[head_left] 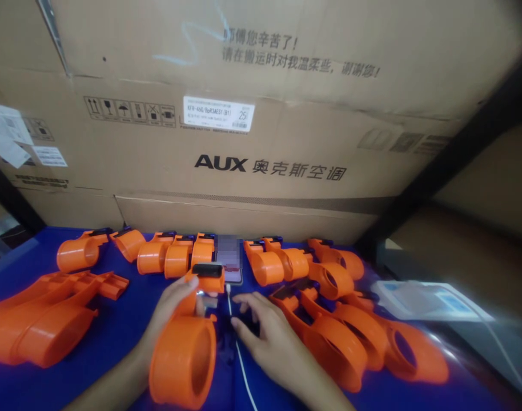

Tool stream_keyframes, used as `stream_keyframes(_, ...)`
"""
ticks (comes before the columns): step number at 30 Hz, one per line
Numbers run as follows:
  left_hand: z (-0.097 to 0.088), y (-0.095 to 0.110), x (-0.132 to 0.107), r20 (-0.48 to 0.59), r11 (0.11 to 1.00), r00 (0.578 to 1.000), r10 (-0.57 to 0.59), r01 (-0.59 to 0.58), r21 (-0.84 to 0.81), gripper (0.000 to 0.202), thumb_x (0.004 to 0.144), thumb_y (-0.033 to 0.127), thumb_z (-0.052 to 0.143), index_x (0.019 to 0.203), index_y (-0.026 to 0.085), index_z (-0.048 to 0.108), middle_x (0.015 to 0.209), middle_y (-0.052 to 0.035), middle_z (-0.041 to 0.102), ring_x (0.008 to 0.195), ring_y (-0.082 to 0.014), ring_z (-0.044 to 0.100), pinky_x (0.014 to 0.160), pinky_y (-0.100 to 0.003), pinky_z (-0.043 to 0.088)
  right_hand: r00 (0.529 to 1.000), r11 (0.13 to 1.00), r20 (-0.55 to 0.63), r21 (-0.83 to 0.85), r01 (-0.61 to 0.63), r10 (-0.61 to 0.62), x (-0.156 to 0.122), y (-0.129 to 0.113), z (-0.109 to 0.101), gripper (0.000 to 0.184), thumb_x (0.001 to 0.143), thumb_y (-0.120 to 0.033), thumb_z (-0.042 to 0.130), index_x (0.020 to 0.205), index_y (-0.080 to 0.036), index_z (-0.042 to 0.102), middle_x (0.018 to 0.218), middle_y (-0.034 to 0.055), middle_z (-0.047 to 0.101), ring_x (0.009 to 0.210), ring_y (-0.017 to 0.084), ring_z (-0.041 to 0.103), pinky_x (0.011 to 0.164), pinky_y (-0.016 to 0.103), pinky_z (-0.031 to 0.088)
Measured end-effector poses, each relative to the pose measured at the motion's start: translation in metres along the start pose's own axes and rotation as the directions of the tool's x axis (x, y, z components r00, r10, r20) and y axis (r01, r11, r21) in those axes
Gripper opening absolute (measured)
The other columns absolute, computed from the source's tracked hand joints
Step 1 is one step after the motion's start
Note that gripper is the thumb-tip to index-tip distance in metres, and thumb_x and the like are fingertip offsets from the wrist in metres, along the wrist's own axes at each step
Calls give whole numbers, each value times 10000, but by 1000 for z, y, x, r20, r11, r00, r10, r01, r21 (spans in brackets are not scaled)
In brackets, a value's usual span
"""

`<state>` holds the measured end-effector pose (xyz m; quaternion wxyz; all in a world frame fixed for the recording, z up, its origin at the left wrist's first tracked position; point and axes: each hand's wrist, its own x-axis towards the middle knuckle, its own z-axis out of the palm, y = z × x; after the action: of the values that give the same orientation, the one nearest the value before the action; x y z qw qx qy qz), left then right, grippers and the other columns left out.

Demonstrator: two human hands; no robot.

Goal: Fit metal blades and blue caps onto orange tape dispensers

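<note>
My left hand [163, 314] is closed around an orange plastic piece [181, 354] with a wide open ring at its near end. A black cylindrical part [207, 270] sits across the far end of that piece, by my thumb. My right hand [265, 331] is just to the right, its thumb and fingers apart and nothing visible between them. Beside its fingertips runs a white cable [243, 368], whose plug lies just below a phone [229, 257]. A small shiny patch shows behind the held piece, too unclear to name.
Several similar orange pieces with black ends [265, 267] line the back and right of the blue tabletop [128, 337]. Orange pieces without visible black ends [51, 319] are bunched at left. A large cardboard box [261, 142] stands behind. A white-and-blue package [428, 299] lies at right.
</note>
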<state>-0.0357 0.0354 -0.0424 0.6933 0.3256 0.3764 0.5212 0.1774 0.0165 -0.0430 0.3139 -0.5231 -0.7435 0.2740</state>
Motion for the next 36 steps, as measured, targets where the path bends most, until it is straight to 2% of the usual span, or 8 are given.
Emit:
stream_keyframes(3,4,-3,-1,-72,999,997,42,-40,26,284,772,416,822,782,170,680,509,35,586,434,-87,492,457,-189,406,997,996,67,-73,-43,48,-1,3,8,322,883,-221,694,1203,-244,674,1077,82,678,1030,277,654,907,401,519)
stream_keyframes(6,14,-2,-4,-61,997,995,80,-79,25,265,757,320,848,947,187,721,566,51,606,514,-96,557,535,-186,469,995,994,79,-100,-46,54,1,3,11,268,868,-174,690,1131,-225,709,1048,86,676,1014,276,655,913,398,514)
stream_keyframes(11,20,2,-7,-49,996,996,80,-78,47,232,757,280,842,952,199,745,529,66,548,703,-144,676,638,-180,513,999,998,36,-54,-31,33,3,2,5,225,879,-161,655,1085,-221,721,1008,70,661,922,236,655,829,347,521)
stream_keyframes(15,18,0,-7,-34,993,995,88,-85,87,218,795,269,810,990,198,746,536,67,566,631,-107,634,577,-146,459,998,997,32,-61,-51,53,1,2,4,178,878,-164,626,1027,-213,710,908,45,631,784,205,621,674,299,493)
stream_keyframes(18,16,-3,-7,-17,989,995,101,-98,114,238,813,263,794,1029,185,733,647,35,672,539,-67,550,521,-142,407,998,999,54,-26,-43,44,1,2,5,182,877,-121,565,987,-213,676,774,-1,579,670,171,561,598,266,446)
stream_keyframes(25,11,-9,-3,6,979,995,103,-103,179,301,825,350,786,1043,169,683,761,-12,727,482,-56,474,489,-171,369,998,996,-21,76,-56,58,5,2,5,196,832,-56,488,908,-214,575,642,-61,464,584,136,472,550,237,382)
stream_keyframes(31,11,-11,-2,13,961,992,127,-127,247,314,835,381,769,1044,169,672,746,-15,698,480,-71,458,498,-198,371,986,941,-135,336,-45,95,3,0,6,87,876,-180,586,879,-226,512,737,-45,484,631,128,491,561,213,436)
stream_keyframes(36,13,-11,-5,24,942,986,163,-163,293,287,838,378,765,1023,177,677,755,-8,682,476,-68,457,488,-202,367,965,795,-204,607,-10,168,4,-8,5,236,894,-381,688,897,-243,497,805,-47,484,546,100,491,487,211,462)
